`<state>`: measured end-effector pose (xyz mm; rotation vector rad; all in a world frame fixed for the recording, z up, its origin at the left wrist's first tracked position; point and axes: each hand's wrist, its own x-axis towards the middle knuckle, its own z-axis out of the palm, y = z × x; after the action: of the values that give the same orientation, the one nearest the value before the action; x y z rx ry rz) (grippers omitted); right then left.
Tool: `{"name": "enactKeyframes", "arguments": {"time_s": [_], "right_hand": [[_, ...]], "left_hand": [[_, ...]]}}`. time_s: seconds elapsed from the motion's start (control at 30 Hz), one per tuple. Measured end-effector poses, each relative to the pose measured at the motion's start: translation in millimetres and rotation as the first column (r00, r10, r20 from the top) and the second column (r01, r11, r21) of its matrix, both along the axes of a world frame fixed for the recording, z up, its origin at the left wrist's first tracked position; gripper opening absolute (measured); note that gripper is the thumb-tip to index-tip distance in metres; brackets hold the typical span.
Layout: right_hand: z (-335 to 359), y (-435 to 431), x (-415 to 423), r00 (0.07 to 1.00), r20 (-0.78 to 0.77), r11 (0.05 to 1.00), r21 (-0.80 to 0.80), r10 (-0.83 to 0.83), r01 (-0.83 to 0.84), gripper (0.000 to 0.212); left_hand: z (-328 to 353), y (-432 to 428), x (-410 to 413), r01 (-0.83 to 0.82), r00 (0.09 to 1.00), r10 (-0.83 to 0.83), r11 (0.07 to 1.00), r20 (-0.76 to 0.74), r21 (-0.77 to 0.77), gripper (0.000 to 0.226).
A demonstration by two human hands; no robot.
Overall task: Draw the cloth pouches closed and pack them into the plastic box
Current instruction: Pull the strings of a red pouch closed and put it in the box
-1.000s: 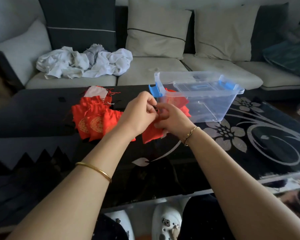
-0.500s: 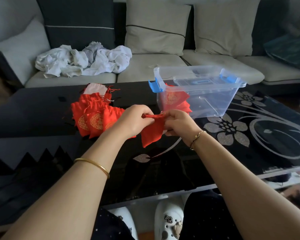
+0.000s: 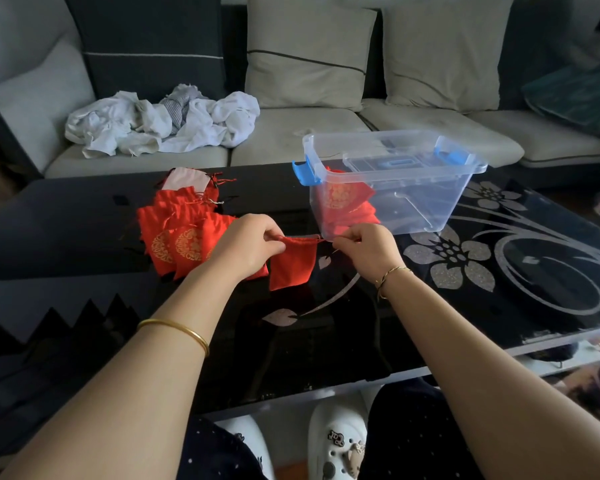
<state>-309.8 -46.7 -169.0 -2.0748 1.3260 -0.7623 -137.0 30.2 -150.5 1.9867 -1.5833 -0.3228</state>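
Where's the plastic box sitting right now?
In the head view the plastic box stands on the black table, right of centre near the far edge, just beyond the right hand; the pile of loose red pouches lies to its left.

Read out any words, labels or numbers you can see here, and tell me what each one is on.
Nothing reads clearly.
Gold round emblems on the pile of red pouches: too blurred to read.
Held red pouch: plain side, no print shows.
White shoe, its charm: a few dark letters, too small to be sure.
Plastic box: no label shows.
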Motion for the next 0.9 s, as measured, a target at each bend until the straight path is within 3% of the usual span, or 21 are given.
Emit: {"name": "enactKeyframes", "arguments": {"time_s": [0.13, 0.33, 0.63, 0.77, 0.9], "right_hand": [[-1, -4, -1, 1.0, -0.02, 1.0, 0.006, -0.006, 0.006, 0.021], [2, -6, -9, 0.992, 0.054, 0.978, 0.17, 0.113, -0.121, 0.016], [8, -5, -16, 0.92, 0.317, 0.875, 0.346, 0.23, -0.338, 0.022], [8, -6, -18, 0.921, 0.354, 0.893, 0.346, 0.161, -0.288, 0.014], [6, -9, -20, 0.965, 0.246, 0.946, 0.282, 0.089, -0.159, 0.013]], "left_hand": [[1, 4, 7, -0.057, 0.998, 0.057, 0.998, 0.023, -0.009, 0.01], [2, 7, 19, -0.143, 0.984, 0.144, 0.99, 0.106, -0.013, 0.02], [-8, 1, 37, -0.277, 0.947, 0.28, 0.96, 0.159, -0.037, 0.031], [-4, 5, 38, -0.284, 0.951, 0.294, 0.953, 0.092, -0.109, 0.029], [0, 11, 39, -0.297, 0.951, 0.307, 0.942, 0.043, -0.156, 0.021]]}}
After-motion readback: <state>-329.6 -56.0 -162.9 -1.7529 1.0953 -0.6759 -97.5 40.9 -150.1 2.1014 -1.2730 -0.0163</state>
